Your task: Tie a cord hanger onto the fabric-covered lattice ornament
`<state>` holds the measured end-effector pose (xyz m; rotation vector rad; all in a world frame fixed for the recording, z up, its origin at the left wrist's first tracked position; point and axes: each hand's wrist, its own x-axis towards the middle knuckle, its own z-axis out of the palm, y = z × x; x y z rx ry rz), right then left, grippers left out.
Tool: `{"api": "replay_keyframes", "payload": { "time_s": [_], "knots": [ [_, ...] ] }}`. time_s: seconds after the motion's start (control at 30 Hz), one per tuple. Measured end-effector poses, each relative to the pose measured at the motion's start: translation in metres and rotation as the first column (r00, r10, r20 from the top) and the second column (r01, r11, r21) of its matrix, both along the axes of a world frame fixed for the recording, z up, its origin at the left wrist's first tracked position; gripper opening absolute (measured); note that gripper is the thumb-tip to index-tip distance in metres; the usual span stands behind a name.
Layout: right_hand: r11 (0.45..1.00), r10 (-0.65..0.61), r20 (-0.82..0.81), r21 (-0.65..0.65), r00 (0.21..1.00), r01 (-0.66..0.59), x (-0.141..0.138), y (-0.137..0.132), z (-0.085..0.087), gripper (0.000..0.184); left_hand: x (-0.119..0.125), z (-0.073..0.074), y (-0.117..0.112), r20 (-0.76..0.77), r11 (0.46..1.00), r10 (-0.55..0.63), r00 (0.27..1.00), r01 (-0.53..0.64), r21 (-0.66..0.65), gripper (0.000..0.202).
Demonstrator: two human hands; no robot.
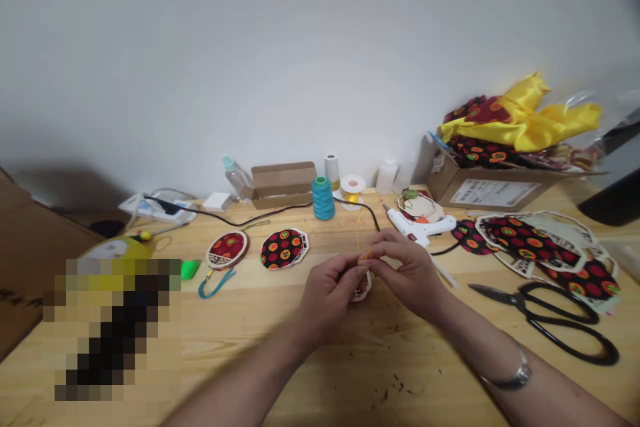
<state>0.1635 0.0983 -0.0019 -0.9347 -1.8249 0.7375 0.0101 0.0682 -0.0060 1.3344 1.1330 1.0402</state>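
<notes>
My left hand (333,283) and my right hand (405,270) meet fingertip to fingertip above the middle of the table. Both are closed in a pinch on a thin yellow-orange cord (359,230), which runs back toward a white spool of yellow cord (353,188). A small bright orange bit of it shows between the fingertips. Just below them, partly covered by my fingers, is a pale wooden lattice piece (364,288); whether my left fingers also grip it is hidden.
A white glue gun (420,227) and large black scissors (525,303) lie at right, near fabric-covered lattice pieces (535,240). A teal thread cone (323,200) stands behind. Left are an octagonal fabric piece (284,249) and a round pendant (227,248). Boxes flank the table.
</notes>
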Motion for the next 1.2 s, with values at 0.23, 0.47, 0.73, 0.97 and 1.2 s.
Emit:
{"api": "replay_keyframes", "payload": {
  "time_s": [0.23,0.47,0.73,0.97,1.2],
  "knots": [
    [0.997,0.002,-0.056,-0.077,0.998,-0.006,-0.004,0.0,-0.005,0.012,0.001,0.004,0.002,-0.062,0.994,0.09,0.994,-0.094,-0.057,0.024],
    [0.975,-0.019,-0.154,-0.221,0.988,-0.016,-0.006,0.004,-0.002,0.021,-0.001,0.006,0.0,-0.03,0.999,0.044,0.999,-0.044,0.005,0.027],
    [0.963,0.007,-0.18,-0.262,0.984,-0.055,-0.006,-0.001,0.004,0.022,0.004,0.026,-0.005,0.066,0.994,0.03,0.997,-0.023,-0.111,0.026],
    [0.99,-0.078,-0.028,-0.123,0.997,0.074,-0.005,0.001,0.0,0.024,-0.007,0.016,-0.004,0.19,0.978,0.16,0.969,-0.131,-0.16,0.022],
    [0.957,-0.23,0.189,-0.134,0.955,0.257,0.009,0.031,0.0,0.021,-0.037,-0.003,0.015,0.379,0.939,0.343,0.86,-0.314,-0.137,0.018]
  ]
}}
